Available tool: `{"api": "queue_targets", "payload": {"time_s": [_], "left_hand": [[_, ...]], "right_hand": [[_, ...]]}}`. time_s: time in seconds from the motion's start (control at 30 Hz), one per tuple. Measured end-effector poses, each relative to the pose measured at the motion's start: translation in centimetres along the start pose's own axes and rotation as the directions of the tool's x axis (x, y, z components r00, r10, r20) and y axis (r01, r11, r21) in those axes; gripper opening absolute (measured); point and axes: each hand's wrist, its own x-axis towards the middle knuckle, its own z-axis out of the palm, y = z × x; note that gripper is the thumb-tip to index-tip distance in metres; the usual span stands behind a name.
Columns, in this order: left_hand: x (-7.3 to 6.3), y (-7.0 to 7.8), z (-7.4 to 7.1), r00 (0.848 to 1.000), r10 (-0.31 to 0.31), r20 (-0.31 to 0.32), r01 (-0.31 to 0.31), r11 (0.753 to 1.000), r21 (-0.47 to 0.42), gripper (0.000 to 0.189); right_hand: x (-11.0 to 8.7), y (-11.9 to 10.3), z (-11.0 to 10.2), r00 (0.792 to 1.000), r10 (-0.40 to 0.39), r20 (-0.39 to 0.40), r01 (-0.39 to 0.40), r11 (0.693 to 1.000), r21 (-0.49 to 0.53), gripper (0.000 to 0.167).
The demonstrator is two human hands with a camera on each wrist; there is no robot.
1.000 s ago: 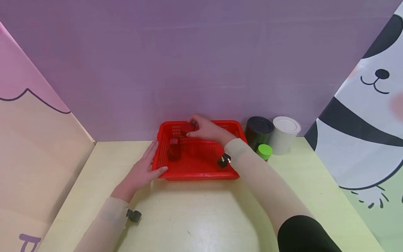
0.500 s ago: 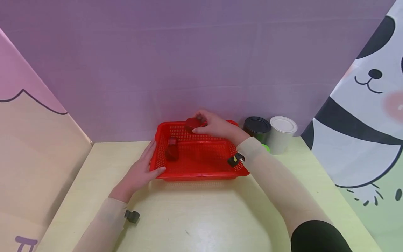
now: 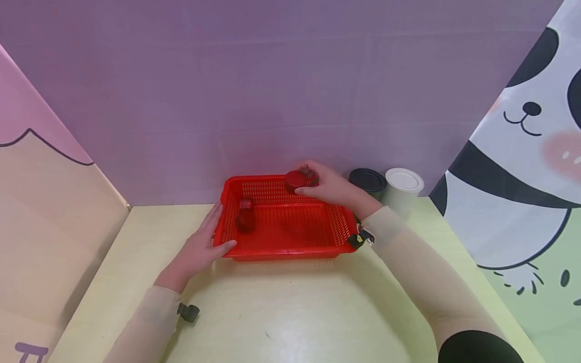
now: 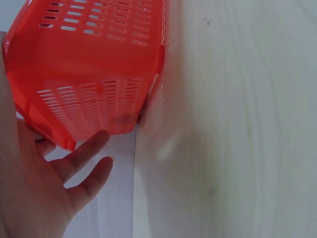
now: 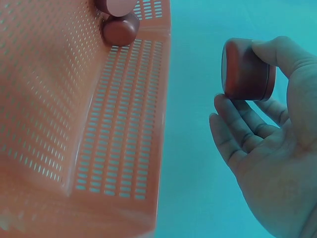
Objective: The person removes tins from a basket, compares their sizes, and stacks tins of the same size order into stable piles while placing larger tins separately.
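A red plastic basket (image 3: 290, 250) with slotted walls stands against the back wall. Two small red round tins (image 3: 246, 220) lie at its left end. My left hand (image 3: 199, 249) rests on the basket's left side, thumb over the front corner and fingers straight along the outside. The left wrist view shows those fingers (image 4: 91, 186) spread loosely by the rim. Over the back rim, my right hand (image 3: 329, 185) pinches another small red round tin (image 3: 296, 180) between thumb and fingers. In the right wrist view this tin (image 5: 246, 72) is just outside the basket's edge.
To the basket's right stand a can with a black lid (image 3: 367, 179) and a white can (image 3: 403, 189), partly behind the right forearm. A purple wall (image 3: 272, 91) closes off the back. The pale wooden table (image 3: 272, 307) extends in front.
My right hand has moved right along the basket's back rim with the red tin. The small green lid beside the cans is now hidden by the right arm. My left hand stays at the basket.
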Motion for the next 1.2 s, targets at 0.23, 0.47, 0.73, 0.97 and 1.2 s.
{"api": "queue_targets", "payload": {"time_s": [0.23, 0.47, 0.73, 0.97, 1.2], "left_hand": [[0.1, 0.1, -0.1, 1.0, -0.008, 0.004, 0.008, 1.0, 0.003, 0.114], [0.0, -0.2, -0.2, 1.0, -0.016, 0.006, 0.016, 1.0, 0.0, 0.113], [0.0, -0.2, -0.2, 1.0, -0.018, -0.001, 0.018, 1.0, -0.008, 0.114], [0.0, -0.2, -0.1, 1.0, -0.014, 0.001, 0.014, 1.0, -0.009, 0.115], [0.2, -0.4, 0.0, 1.0, -0.005, -0.003, 0.005, 1.0, -0.015, 0.114]], "right_hand": [[-2.7, 0.6, -1.0, 0.997, 0.047, -0.058, -0.047, 0.999, 0.004, 0.053], [-4.9, 1.8, -1.9, 0.988, 0.071, -0.136, -0.077, 0.996, -0.04, 0.053], [-7.5, 3.0, -2.8, 0.973, 0.057, -0.223, -0.064, 0.998, -0.022, 0.052], [-9.4, 4.2, -3.5, 0.959, 0.092, -0.269, -0.089, 0.996, 0.024, 0.054], [-10.9, 5.5, -3.8, 0.941, 0.114, -0.319, -0.112, 0.993, 0.027, 0.056]]}}
